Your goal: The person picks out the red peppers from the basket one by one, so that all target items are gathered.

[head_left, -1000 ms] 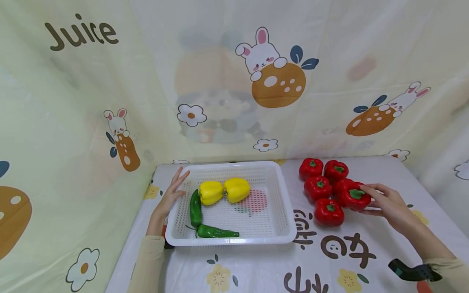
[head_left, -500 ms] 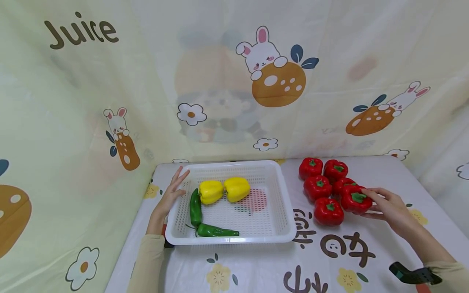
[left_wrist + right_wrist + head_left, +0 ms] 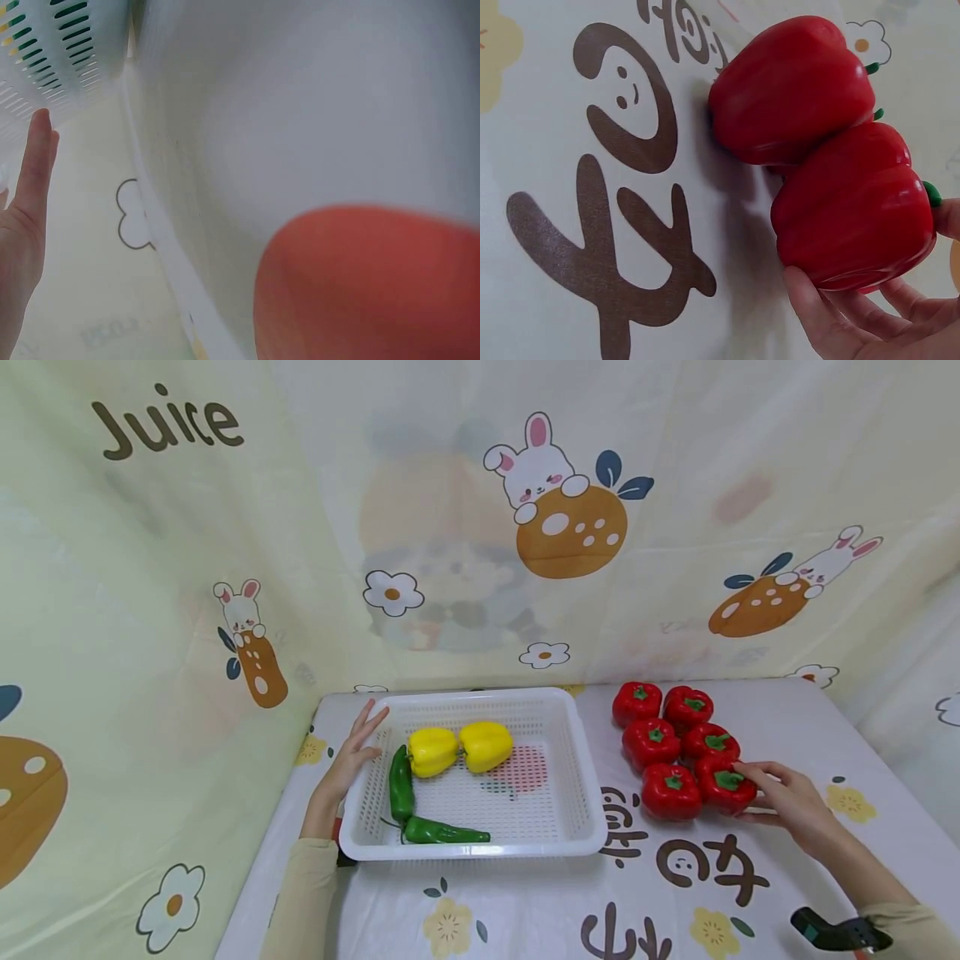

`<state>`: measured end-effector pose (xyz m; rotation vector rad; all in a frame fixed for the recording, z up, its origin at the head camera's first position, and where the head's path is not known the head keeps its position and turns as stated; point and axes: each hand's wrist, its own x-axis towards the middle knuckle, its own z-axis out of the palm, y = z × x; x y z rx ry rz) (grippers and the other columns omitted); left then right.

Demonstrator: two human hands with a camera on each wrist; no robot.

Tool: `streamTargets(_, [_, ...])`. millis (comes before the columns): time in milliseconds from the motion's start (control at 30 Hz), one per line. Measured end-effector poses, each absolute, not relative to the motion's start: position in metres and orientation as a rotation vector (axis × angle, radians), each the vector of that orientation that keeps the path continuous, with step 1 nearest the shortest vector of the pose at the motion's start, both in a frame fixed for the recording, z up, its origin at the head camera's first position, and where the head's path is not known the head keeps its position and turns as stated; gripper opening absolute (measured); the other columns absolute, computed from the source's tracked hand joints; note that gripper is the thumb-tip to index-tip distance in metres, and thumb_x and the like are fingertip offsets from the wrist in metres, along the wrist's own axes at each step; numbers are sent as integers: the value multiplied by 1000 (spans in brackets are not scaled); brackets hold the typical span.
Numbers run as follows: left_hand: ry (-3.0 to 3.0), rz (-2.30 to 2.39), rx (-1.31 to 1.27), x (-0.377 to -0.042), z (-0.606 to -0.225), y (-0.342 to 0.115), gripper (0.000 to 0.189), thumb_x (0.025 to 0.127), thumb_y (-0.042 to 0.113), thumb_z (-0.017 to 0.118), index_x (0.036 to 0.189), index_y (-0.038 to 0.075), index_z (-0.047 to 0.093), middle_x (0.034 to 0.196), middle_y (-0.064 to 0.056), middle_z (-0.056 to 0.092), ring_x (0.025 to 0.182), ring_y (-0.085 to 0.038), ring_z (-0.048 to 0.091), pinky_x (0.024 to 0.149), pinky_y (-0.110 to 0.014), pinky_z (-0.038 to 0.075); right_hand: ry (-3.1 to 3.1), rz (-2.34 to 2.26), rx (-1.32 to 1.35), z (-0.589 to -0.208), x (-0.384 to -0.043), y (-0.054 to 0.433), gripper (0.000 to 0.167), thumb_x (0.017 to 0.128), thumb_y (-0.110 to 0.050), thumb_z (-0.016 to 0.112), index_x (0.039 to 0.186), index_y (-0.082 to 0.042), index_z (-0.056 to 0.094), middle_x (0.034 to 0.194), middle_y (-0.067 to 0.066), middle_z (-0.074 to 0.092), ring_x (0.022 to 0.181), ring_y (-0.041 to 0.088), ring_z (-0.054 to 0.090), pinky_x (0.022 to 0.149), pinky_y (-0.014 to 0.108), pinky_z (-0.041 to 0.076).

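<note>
My right hand (image 3: 791,803) grips a red bell pepper (image 3: 723,785) at the near right corner of a cluster of red bell peppers. In the right wrist view, my fingers curl round the underside of that held bell pepper (image 3: 855,210), with one finger up by its green stem. Beside it sits another red bell pepper (image 3: 791,90), right up against it. My left hand (image 3: 348,764) rests with straight fingers on the left rim of a white perforated basket (image 3: 588,777). From the left wrist, the fingers (image 3: 34,161) lie alongside the slotted basket wall (image 3: 67,56).
Inside the basket are two yellow bell peppers (image 3: 432,752) and two long green peppers (image 3: 446,832). Further red bell peppers (image 3: 651,743) stand to the basket's right. A patterned cloth (image 3: 480,910) covers the table, and a printed curtain (image 3: 450,527) hangs behind.
My right hand has drawn the red bell pepper toward me, from over another pepper to a spot beside the front one. The left hand and the basket have stayed put.
</note>
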<state>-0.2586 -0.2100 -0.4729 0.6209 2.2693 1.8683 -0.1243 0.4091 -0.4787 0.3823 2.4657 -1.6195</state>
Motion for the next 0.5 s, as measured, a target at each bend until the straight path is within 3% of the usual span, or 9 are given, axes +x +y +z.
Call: streamTargets(500, [2281,1881,622,-274,-499,-217,63,91,-12,41,152,-1,30,166,-8,-6,149,-33,-12,114,-62,4,2413,-1555,456,-489,-127,406,78,102,-50,36,144,15,23,144,41,24,87,7,57,76,37,58])
